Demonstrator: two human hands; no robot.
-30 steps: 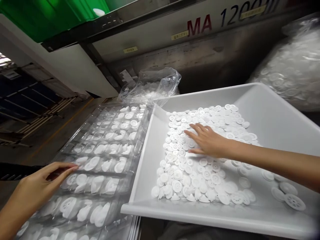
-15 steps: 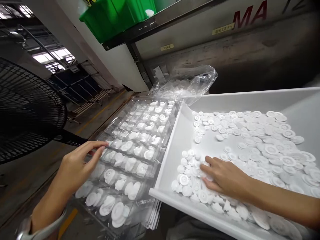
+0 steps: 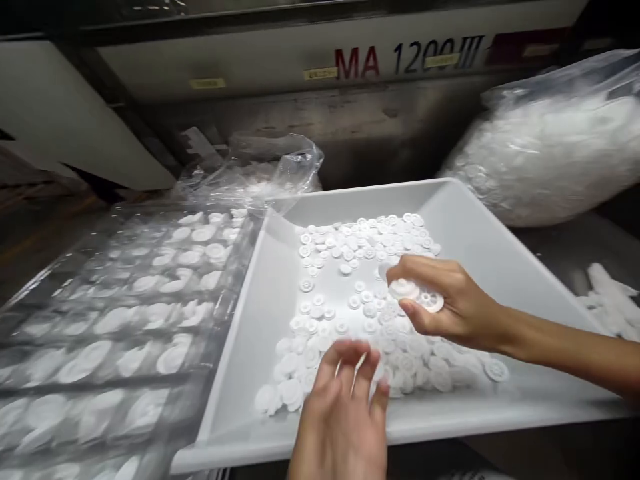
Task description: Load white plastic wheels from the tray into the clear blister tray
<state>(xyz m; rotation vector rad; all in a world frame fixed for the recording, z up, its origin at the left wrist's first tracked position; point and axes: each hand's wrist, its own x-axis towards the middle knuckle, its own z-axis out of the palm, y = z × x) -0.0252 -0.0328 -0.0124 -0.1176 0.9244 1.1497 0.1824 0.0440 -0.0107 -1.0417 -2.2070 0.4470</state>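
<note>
Left hand (image 3: 345, 417) has left the clear tray (image 3: 125, 313) and come over the white tray (image 3: 250, 347); right hand (image 3: 450, 303) has lifted off the pile. Machine (image 3: 280, 67) marked MA 1200 stands behind. Big bag of white parts (image 3: 545, 153) at right, smaller clear bag (image 3: 270, 170) behind the trays. White tray carries a loose pile of discs (image 3: 350, 250); clear tray sits just beside it, pockets filled. Right hand half closed, thumb and fingers pinching a few discs (image 3: 417, 293) above the pile. Left hand blurred, fingers curled down onto the pile's near edge; can't tell if it grips any.
</note>
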